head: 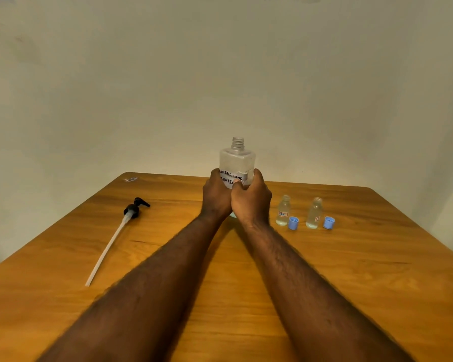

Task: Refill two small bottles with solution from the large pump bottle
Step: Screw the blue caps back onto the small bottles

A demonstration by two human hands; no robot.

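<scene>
The large clear bottle (pixel 237 159) with a handwritten white label stands upright on the table's far middle, its threaded neck uncovered. My left hand (pixel 215 195) and my right hand (pixel 252 197) both grip its lower half, side by side. Its black pump head with a long white tube (pixel 115 235) lies flat on the table to the left. Two small clear bottles (pixel 283 210) (pixel 314 213) stand uncapped to the right of my hands, each holding some liquid. A blue cap (pixel 293 222) (pixel 329 222) rests beside each one.
The wooden table (pixel 351 283) runs up to a plain pale wall. A small scrap or sticker (pixel 130 179) lies at the far left corner.
</scene>
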